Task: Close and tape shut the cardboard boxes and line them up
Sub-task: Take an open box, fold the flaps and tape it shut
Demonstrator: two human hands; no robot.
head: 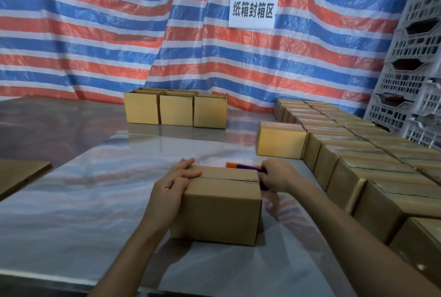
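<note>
A closed cardboard box (219,210) sits on the shiny table in front of me, with clear tape running along its top seam. My left hand (175,183) lies flat on the box's left top edge, fingers spread. At the box's right end my right hand (278,175) grips an orange and purple tape dispenser (241,165), mostly hidden behind the box and the hand. Two long rows of taped boxes (358,153) run along the right side, and one single taped box (280,140) stands at their left.
Three open-topped boxes (176,109) stand at the back of the table (83,201). Flat cardboard (19,175) lies at the left edge. Grey plastic crates (410,70) are stacked at the far right. A striped tarp with a white sign (253,9) hangs behind.
</note>
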